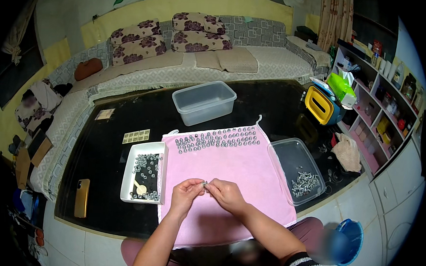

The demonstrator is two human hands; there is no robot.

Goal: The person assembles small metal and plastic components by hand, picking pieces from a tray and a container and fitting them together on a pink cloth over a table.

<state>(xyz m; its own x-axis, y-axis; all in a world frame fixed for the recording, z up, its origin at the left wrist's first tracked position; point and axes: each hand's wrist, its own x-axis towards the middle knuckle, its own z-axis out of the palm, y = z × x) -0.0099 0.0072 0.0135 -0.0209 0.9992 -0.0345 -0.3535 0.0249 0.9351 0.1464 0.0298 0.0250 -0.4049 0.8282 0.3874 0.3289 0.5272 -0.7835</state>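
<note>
My left hand and my right hand meet over a pink cloth. The fingertips of both are pinched together on one small grey metal fastener, mostly hidden by the fingers. Beyond them, rows of small silver metal pieces stand on the cloth's far part. Left of the cloth sits a white tray with loose nut-like metal pieces and a pale scoop. On the right, a clear plastic lid holds a heap of small metal bolts.
An open clear plastic tub stands behind the cloth on the black table. A gold phone and a sticker sheet lie left. A yellow-and-blue box and a beige cloth are right; a blue bucket is on the floor.
</note>
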